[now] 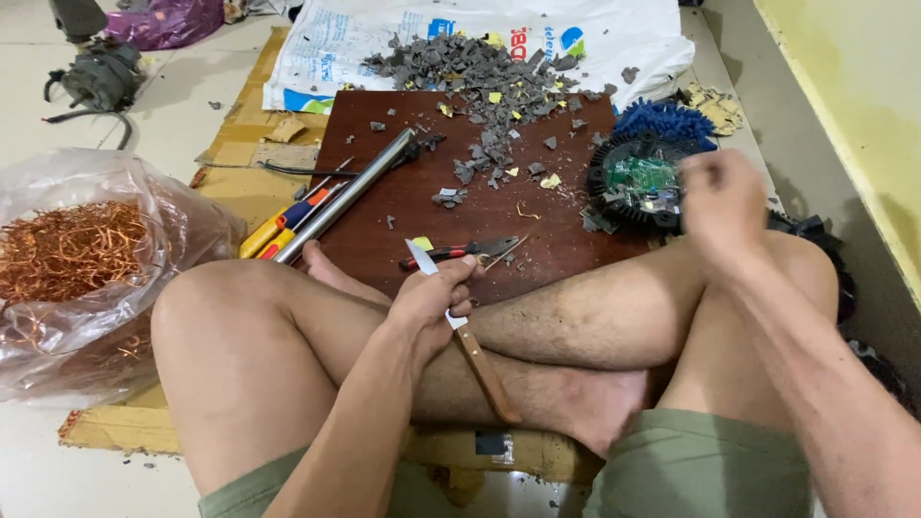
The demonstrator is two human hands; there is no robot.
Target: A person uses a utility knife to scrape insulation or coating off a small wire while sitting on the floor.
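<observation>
My left hand (pixel 434 297) grips a knife (pixel 480 360) with a wooden handle, its blade tip poking up above my fingers over my crossed legs. My right hand (pixel 721 197) is raised and blurred, fingers curled, just right of a black round part with a green circuit board (pixel 638 184); I cannot tell whether it holds anything. Red-handled pliers (pixel 465 252) lie on the brown board (pixel 384 206) just beyond my left hand.
A pile of grey plastic fragments (pixel 489 77) covers the board's far end and a white sack (pixel 384 38). A metal tube (pixel 355 187) and screwdrivers (pixel 283 225) lie at left. A plastic bag of copper wire (pixel 72 254) sits far left. A yellow wall (pixel 854 105) stands at right.
</observation>
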